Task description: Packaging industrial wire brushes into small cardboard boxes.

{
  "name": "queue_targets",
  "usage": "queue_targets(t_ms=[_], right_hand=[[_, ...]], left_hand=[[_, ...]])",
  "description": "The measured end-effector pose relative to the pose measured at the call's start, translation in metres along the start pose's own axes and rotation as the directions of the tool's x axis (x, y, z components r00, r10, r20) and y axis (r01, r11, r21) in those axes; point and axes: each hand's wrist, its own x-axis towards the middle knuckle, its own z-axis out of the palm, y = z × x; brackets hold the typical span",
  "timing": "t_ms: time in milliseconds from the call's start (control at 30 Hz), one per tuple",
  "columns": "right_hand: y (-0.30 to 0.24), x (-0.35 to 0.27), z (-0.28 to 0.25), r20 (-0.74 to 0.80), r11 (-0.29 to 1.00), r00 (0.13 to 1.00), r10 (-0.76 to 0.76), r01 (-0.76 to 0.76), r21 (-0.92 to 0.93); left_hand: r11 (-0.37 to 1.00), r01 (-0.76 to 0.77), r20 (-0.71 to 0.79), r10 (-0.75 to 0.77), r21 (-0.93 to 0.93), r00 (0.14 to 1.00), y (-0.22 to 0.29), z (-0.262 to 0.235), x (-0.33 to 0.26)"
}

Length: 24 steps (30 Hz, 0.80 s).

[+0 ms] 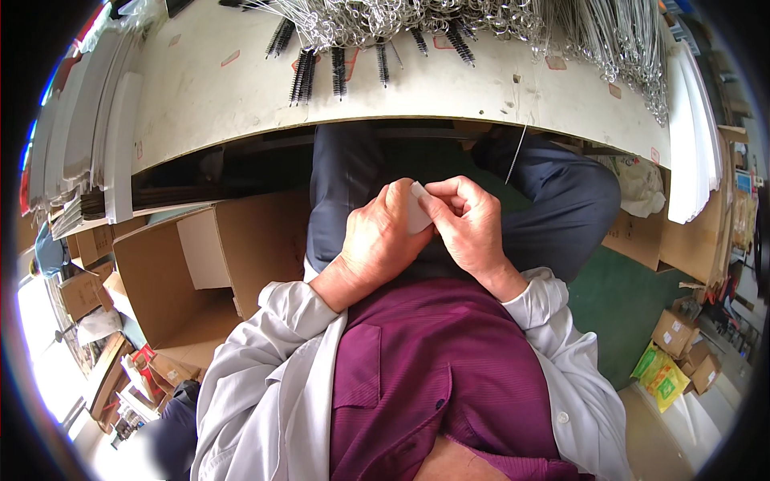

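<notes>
Tabletop (216, 88) holds brushes (302, 76), wires (385, 20); carton (261, 244) near left hand (375, 231).

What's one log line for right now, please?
left hand: holding white piece | right hand: touching its upper edge | black brushes: on table | cardboard box: open, on the left

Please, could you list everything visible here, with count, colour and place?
Small piece, kind unclear: one, white, centre
Worktable: one, off-white, top
Bristle brushes: several, black, on worktable
Looped wires: many, silver, worktable's far side
Flat panels: several, white, both worktable ends
Open cardboard box: one, brown, left
Smaller cartons: several, brown, far left, lower right
Packet: one, yellow-green, lower right
Shirt: one, maroon, torso
Left fingers, right fingers: two sets, bare, holding small piece
</notes>
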Motion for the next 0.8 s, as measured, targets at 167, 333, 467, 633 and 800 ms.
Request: queue_targets(t_ms=[167, 333, 467, 633, 800], right_hand=[[0.001, 0.000, -0.011, 0.006, 0.970, 0.976, 0.217, -0.216, 0.113], [0.002, 0.001, -0.011, 0.010, 0.959, 0.970, 0.241, -0.240, 0.152], [0.000, 0.001, -0.012, 0.006, 0.944, 0.960, 0.280, -0.276, 0.183], [0.008, -0.005, -0.003, -0.074, 0.999, 0.997, -0.019, 0.017, -0.037], [0.007, -0.009, -0.006, -0.006, 0.994, 0.994, -0.105, 0.105, -0.026]], left_hand=[[0.998, 0.048, 0.111, -0.044, -0.034, 0.993, -0.005, -0.002, -0.004], [0.997, 0.062, 0.114, -0.057, -0.042, 0.992, -0.006, -0.002, -0.006], [0.999, 0.030, 0.089, -0.027, -0.041, 0.996, -0.008, 0.001, -0.010], [0.998, 0.015, 0.061, -0.012, -0.053, 0.998, -0.006, -0.001, -0.009], [0.996, 0.012, -0.004, -0.013, -0.087, 1.000, -0.005, -0.004, -0.008]])
